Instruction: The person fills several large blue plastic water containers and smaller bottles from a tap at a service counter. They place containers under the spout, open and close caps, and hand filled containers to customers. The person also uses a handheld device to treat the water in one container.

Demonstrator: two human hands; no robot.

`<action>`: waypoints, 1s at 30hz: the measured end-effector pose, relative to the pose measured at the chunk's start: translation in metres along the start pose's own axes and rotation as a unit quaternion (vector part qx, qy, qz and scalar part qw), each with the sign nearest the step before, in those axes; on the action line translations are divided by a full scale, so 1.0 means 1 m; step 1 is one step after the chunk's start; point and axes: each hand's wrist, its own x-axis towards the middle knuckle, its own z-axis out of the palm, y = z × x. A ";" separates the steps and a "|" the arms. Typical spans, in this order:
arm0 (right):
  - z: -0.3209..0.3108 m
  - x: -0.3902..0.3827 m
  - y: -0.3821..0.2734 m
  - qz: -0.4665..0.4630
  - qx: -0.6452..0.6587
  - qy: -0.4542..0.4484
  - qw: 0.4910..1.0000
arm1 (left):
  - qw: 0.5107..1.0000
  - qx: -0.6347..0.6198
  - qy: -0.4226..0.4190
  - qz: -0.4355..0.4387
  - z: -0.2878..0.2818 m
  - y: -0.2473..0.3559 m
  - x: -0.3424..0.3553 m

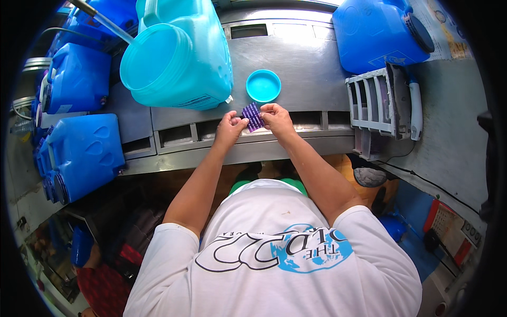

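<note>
Over the front edge of the metal counter, both my hands pinch a small flat purple packet (253, 117) with light print. My left hand (230, 128) grips its left edge between thumb and finger, and my right hand (278, 121) grips its right side. Just beyond my right hand lies a round turquoise lid (263, 86), its rim facing up. A large turquoise jug (208, 68) stands to the left of it, its wide round mouth uncapped and turned toward me. What the packet holds cannot be seen.
Blue jugs (87, 150) line the left side. Another large blue jug (369, 34) with a dark cap stands at the back right. A white slatted fan-like unit (372, 103) is on the right. The metal counter (301, 58) has slots along its front. A metal rod (108, 24) reaches the open jug.
</note>
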 end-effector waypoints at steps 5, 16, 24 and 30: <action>0.023 0.010 0.009 -0.030 -0.030 0.028 0.999 | 0.984 -0.084 -0.124 -0.099 -0.025 -0.004 0.012; 0.031 0.030 0.014 -0.043 -0.069 -0.053 0.995 | 0.985 -0.112 -0.074 -0.108 -0.054 -0.015 0.023; 0.045 0.043 -0.002 -0.086 -0.133 -0.089 0.983 | 0.985 -0.052 -0.101 -0.132 -0.060 -0.030 0.041; 0.066 0.038 -0.013 -0.222 -0.349 0.072 0.908 | 0.993 -0.067 -0.018 -0.093 -0.058 -0.028 0.039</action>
